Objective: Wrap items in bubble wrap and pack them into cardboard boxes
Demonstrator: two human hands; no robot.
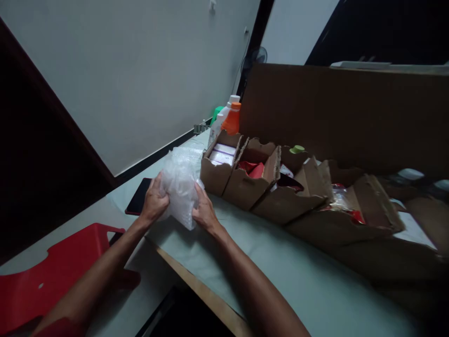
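A crumpled piece of clear bubble wrap [180, 187] is held between both hands above the left end of the table. My left hand [155, 201] grips its left side, fingers closed round the plastic. On the opposite side, my right hand [204, 209] is closed on the wrap's edge. Whether anything lies inside the wrap, I cannot tell. Just left of it a dark phone or tablet [138, 196] rests on the table.
Several cardboard bins [245, 189] stand in a row along the pale green tabletop [252, 252], holding small boxes and packets. Behind the first bin are an orange bottle [231, 121] and white bottles. A red plastic chair [70, 262] stands at the lower left, by the table edge.
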